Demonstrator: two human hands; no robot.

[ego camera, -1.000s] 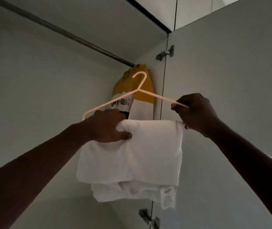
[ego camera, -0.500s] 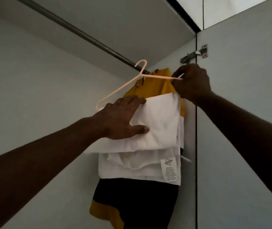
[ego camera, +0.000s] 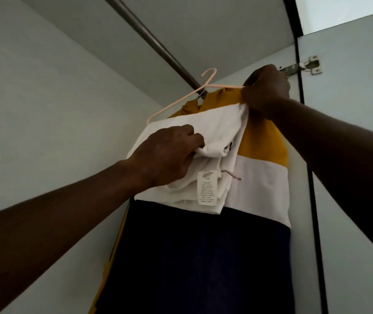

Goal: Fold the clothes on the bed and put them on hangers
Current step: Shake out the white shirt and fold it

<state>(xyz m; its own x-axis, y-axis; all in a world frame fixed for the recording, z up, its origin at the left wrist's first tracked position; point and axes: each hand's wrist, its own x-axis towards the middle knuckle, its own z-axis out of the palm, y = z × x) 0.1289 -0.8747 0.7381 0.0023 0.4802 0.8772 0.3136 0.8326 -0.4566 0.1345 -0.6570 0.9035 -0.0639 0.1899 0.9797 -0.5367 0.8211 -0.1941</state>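
A folded white garment point(ego camera: 217, 125) with a care label hangs over the bar of a pale pink hanger point(ego camera: 181, 99). My left hand point(ego camera: 167, 155) grips the bunched white cloth from the left. My right hand point(ego camera: 266, 89) pinches the hanger's right end together with the cloth's upper corner. The hanger's hook sits just below the dark wardrobe rail point(ego camera: 153, 39); whether it rests on the rail I cannot tell.
Behind the white garment a yellow, white and navy garment point(ego camera: 260, 177) hangs from the same rail on a metal hook. The wardrobe's back wall point(ego camera: 45, 109) is to the left. The open door point(ego camera: 351, 132) with its hinge point(ego camera: 310, 65) is to the right.
Both hands have lifted the hanger with the white garment up toward the rail. My left hand went from lying flat on the cloth to gripping a bunch of it.
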